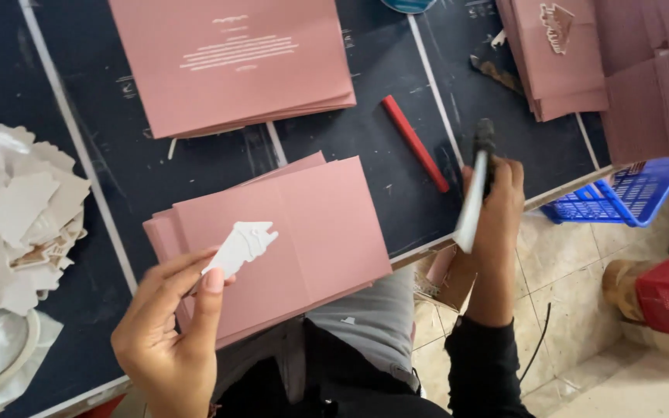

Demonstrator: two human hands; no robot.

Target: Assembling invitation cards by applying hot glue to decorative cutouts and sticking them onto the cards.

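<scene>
White cutout (240,245): pinched between my left hand (170,333) thumb and fingers, near.
Right hand (495,207): fingers wrapped around a glue gun (475,186).
Pink cards (296,240): stacked beneath; another pink stack (230,62) far.

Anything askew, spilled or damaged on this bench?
The near pink card stack is fanned crookedly and overhangs the table edge. White cutouts lie in a loose heap at left. No damage visible.

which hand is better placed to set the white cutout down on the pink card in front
Left. The left hand already pinches the white cutout and hovers right over the front stack of pink cards. The right hand is off by the table edge, gripping a dark-handled tool, so it looks occupied.
</scene>
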